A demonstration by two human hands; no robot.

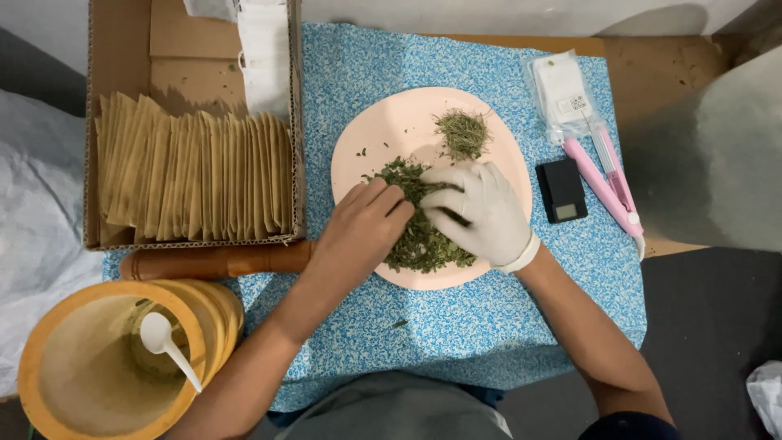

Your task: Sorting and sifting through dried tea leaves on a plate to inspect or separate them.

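The pile of dried green leaves (419, 236) is lying on the lower half of the round pink plate (383, 134), which is sitting centrally on the blue speckled cloth (456, 326), presumably so that strays are being caught. The bare left hand (362, 228) is pressing into the pile's left edge, fingers curled and bunched; whether they are pinching leaves cannot be told. The gloved right hand (481, 212) is resting on top, fingers bent and partly spread, covering the pile's centre. A smaller, paler heap of herb (463, 133) is being kept apart near the plate's upper rim. A small black scale (560, 190) and a pink sealing tool (607, 183) are lying to the right, within reach. The cardboard box of tan paper packets (191, 175) is cut off at the top; the wooden mortar (90, 375) with its white spoon (167, 346) is cut off at lower left.
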